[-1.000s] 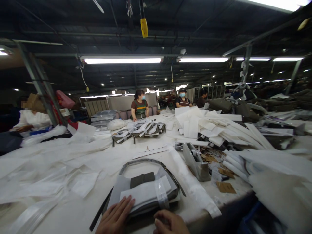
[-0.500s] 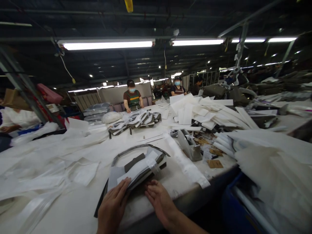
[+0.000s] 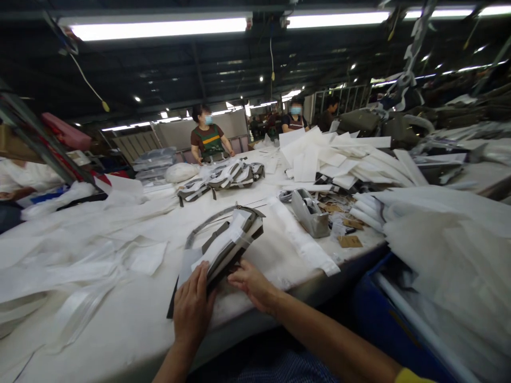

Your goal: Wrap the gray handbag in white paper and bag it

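A bundle of dark grey fabric pieces with white sheets (image 3: 229, 242) and a thin curved strip lies near the front edge of the white table (image 3: 138, 324). My left hand (image 3: 195, 300) wraps round the bundle's near end, fingers on top and thumb at its right side. My right hand (image 3: 251, 283) is at the bundle's lower right side, its fingers bent toward the underside; its fingertips are partly hidden, and what they hold, if anything, cannot be made out.
A grey tape dispenser (image 3: 309, 213) stands right of the bundle, beside a white strip (image 3: 305, 236). White sheets (image 3: 339, 157) are heaped behind. A blue bin (image 3: 399, 319) with clear plastic is at right. A person (image 3: 209, 139) stands across the table.
The view has tilted down. The bundle is now tipped up more on its side, showing its layered edge. My right hand has moved in closer to it, with its fingers more bent.
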{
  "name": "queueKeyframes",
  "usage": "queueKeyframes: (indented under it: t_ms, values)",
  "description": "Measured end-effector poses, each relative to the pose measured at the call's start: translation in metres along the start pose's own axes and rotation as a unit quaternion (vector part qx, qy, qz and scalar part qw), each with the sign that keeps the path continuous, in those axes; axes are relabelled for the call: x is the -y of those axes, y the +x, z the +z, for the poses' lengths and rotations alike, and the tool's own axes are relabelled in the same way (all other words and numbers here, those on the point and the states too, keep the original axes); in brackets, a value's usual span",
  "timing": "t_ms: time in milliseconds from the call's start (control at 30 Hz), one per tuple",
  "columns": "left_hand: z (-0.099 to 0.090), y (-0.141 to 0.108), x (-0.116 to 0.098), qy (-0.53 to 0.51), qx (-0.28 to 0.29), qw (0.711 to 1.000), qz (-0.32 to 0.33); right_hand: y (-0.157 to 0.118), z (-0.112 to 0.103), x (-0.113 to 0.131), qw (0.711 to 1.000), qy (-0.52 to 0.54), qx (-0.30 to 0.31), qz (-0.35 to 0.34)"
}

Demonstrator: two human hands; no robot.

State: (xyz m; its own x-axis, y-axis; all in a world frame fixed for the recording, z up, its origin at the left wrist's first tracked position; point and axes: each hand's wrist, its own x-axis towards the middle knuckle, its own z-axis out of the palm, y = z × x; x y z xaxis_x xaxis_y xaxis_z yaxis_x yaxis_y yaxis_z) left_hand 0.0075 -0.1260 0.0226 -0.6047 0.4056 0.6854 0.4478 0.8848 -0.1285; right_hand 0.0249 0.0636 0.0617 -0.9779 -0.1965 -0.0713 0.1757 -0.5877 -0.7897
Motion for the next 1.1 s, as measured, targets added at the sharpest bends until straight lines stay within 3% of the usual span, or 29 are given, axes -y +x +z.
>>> queueKeyframes:
  t_ms: [67, 133, 167, 200, 267, 333, 400, 467, 633, 833, 967, 1033, 1100]
  values:
    - [0.001, -0.001, 0.001, 0.005, -0.007, 1.000, 0.000, -0.003, -0.013, 0.004, 0.996, -0.082, 0.038, 0.002]
    - [0.001, -0.001, 0.001, 0.004, -0.011, 1.000, -0.001, -0.008, -0.036, 0.016, 0.969, -0.239, 0.059, -0.028]
    - [0.000, -0.002, 0.001, 0.002, -0.013, 1.000, -0.003, -0.011, -0.051, 0.026, 0.933, -0.350, 0.055, -0.068]
    - [0.000, -0.002, 0.001, 0.000, -0.012, 1.000, -0.006, -0.014, -0.068, 0.038, 0.879, -0.460, 0.040, -0.118]
    - [-0.001, -0.003, 0.001, -0.004, -0.011, 1.000, -0.012, -0.019, -0.102, 0.064, 0.738, -0.642, -0.002, -0.209]
    - [-0.002, -0.004, 0.001, -0.005, -0.013, 1.000, -0.018, -0.020, -0.135, 0.090, 0.641, -0.733, -0.035, -0.225]
    - [-0.003, -0.004, 0.000, -0.006, -0.015, 1.000, -0.024, -0.017, -0.162, 0.108, 0.579, -0.786, -0.052, -0.208]
    - [-0.004, -0.004, 0.000, -0.006, -0.015, 0.999, -0.031, -0.012, -0.180, 0.118, 0.548, -0.813, -0.057, -0.190]
    - [-0.004, -0.003, -0.002, -0.005, -0.026, 0.999, -0.034, 0.001, -0.191, 0.122, 0.557, -0.807, -0.067, -0.183]
    - [-0.004, -0.004, -0.003, -0.013, -0.027, 0.999, -0.030, -0.007, -0.157, 0.117, 0.604, -0.765, -0.074, -0.213]
    - [-0.003, -0.006, -0.001, -0.020, -0.025, 0.999, -0.035, -0.027, -0.131, 0.108, 0.694, -0.702, 0.040, -0.151]
    - [-0.002, -0.006, -0.001, -0.023, -0.022, 0.999, -0.040, -0.030, -0.124, 0.103, 0.722, -0.677, 0.061, -0.130]
    - [-0.002, -0.006, -0.001, -0.025, -0.020, 0.999, -0.043, -0.026, -0.122, 0.095, 0.698, -0.701, 0.036, -0.140]
